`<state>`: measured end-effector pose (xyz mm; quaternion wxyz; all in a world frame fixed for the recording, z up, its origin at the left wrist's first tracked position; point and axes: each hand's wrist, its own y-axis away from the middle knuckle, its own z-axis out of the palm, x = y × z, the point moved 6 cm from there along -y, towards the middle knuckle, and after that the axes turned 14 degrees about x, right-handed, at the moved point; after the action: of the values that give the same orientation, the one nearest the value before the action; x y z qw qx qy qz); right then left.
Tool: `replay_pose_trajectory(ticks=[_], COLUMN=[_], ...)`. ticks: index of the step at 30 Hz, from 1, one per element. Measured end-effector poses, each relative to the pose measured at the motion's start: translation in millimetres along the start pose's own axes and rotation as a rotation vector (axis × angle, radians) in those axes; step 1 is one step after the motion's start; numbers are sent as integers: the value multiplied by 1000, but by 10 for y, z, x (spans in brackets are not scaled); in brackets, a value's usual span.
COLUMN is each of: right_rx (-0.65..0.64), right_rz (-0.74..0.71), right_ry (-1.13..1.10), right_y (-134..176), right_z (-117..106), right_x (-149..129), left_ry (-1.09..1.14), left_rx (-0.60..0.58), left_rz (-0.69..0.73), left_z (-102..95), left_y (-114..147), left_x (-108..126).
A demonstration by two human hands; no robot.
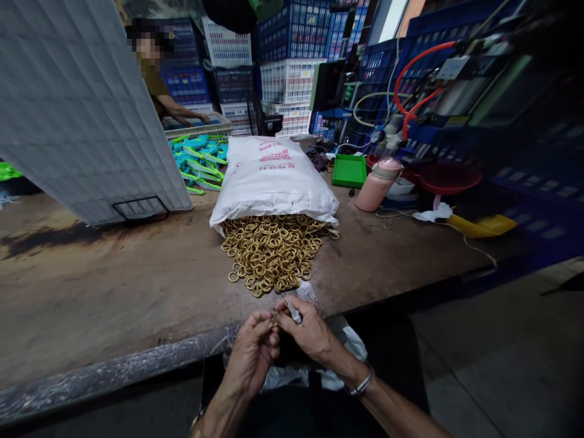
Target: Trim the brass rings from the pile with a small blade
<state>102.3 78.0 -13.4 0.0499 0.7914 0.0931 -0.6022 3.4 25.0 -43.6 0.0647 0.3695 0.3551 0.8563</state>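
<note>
My left hand (256,347) is closed in a pinch on a small brass-coloured ring (275,320), just in front of the table's edge. Against it, fingertips close together, my right hand (308,331) is closed around a short silvery blade-like tool (293,312); its exact kind is unclear. The fingers partly cover the ring. Beyond both hands lies a heap of similar rings (269,255), spilling from the mouth of a white sack (274,176) with red print. Below the hands, a pale plastic bag (353,344) shows at my lap.
A grey corrugated panel (86,109) stands on the wooden table (137,274) at left. Turquoise and green plastic pieces (201,158) lie behind it. On the right are a pink bottle (378,185), a green tray (349,170) and a machine with red hoses (406,79). Another person (157,85) works behind.
</note>
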Motion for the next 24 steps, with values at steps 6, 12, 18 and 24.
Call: replay_pose_trajectory(ticks=[6,12,18,24], right_rx=[20,-24,85,-16], right_rz=[38,56,-38,-250], right_ry=[-8,-36,196,466], right_y=[-18,-7,-21,76], right_z=[-28,22,-44,-20], right_x=[1,-36,-1,-62], left_ry=[-128,-349,-152,-208], left_rx=[4,23,-71,-68], left_rz=[160,297,230,297], left_z=[61,47,38,39], left_y=[68,93,93,65], left_x=[41,51,26,52])
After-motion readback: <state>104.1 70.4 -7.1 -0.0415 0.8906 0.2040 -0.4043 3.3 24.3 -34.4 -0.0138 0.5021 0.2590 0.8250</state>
